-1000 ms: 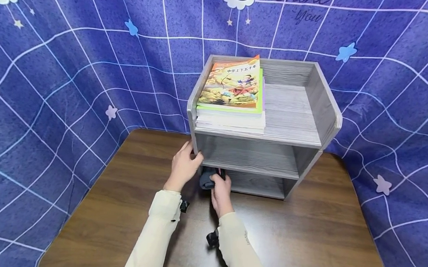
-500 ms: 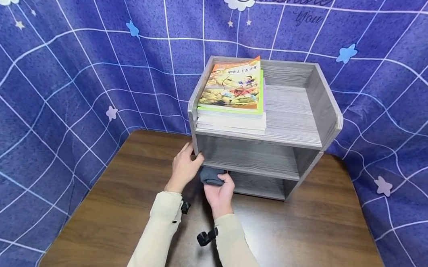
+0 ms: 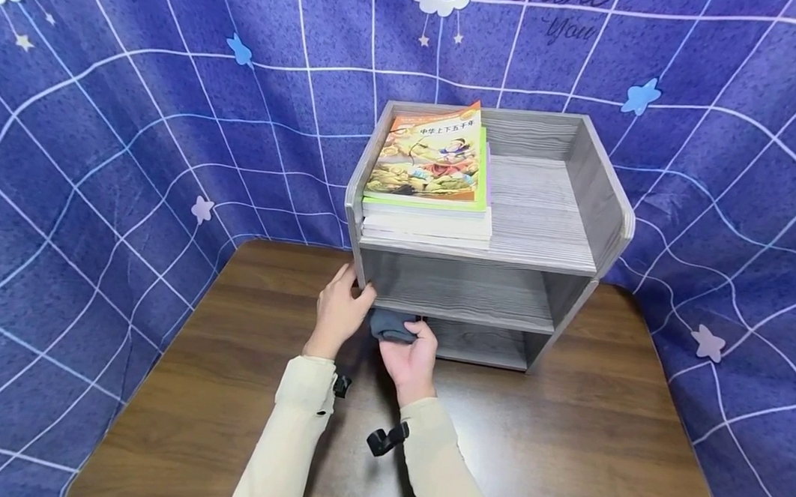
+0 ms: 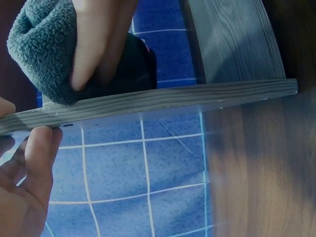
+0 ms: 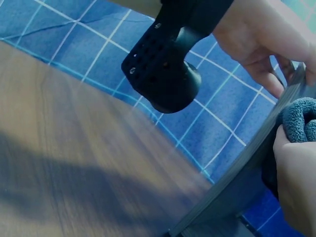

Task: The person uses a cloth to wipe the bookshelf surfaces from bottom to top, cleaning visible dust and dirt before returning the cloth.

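My left hand (image 3: 339, 311) grips the left side panel of a grey wood-grain shelf unit (image 3: 463, 288), low at its front edge. In the left wrist view its fingers (image 4: 38, 153) touch the panel (image 4: 163, 100). My right hand (image 3: 411, 360), palm turned up, holds a rolled dark blue-grey cloth (image 3: 391, 326) in the left part of the bottom compartment. The cloth (image 4: 42, 54) lies close against the panel's inner side, with a dark thing, partly hidden, beside the right hand (image 4: 101, 37). In the right wrist view the roll's end (image 5: 296, 118) shows above the right hand (image 5: 298, 182).
Books (image 3: 429, 164) are stacked on the left of the unit's top shelf. The unit stands at the back of a brown wooden table (image 3: 228, 390), before a blue patterned curtain (image 3: 146, 153). Black wrist-camera mounts (image 3: 386, 438) stick out from both sleeves.
Since a second ago my right hand has rolled over from thumb-up to palm-up, turning the cloth with it. Over the last half second both hands stay nearly still. My left hand keeps its place.
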{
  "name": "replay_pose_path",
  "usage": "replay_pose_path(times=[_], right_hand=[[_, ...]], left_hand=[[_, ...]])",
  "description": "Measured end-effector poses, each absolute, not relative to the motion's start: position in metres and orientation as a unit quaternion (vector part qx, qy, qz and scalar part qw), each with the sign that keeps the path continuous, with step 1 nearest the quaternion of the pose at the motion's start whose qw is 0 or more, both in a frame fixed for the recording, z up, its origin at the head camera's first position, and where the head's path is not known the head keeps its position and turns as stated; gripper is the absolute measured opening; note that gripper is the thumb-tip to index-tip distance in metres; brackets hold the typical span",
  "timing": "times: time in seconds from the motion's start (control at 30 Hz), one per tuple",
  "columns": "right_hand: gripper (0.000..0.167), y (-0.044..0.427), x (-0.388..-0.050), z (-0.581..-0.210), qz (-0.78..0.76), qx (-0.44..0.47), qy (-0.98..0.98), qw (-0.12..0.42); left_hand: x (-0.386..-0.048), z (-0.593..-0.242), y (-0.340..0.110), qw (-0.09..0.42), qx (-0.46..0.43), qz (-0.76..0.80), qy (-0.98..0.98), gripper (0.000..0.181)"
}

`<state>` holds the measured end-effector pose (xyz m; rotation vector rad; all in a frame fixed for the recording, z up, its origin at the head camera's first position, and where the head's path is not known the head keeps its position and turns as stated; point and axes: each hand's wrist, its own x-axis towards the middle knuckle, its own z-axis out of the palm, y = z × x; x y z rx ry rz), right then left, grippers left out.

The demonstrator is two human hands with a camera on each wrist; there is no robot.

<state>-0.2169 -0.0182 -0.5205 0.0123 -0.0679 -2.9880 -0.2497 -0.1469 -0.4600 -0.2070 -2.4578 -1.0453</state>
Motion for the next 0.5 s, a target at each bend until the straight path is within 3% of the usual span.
replay_pose_path(times=[0.5], right_hand=[[0.078,0.021,-0.210,-0.513,-0.998,0.024,-0.015,0.058]], left_hand=[[-0.250,-0.459,-0.146,0.211,-0.061,-0.394,-0.893,0.024]])
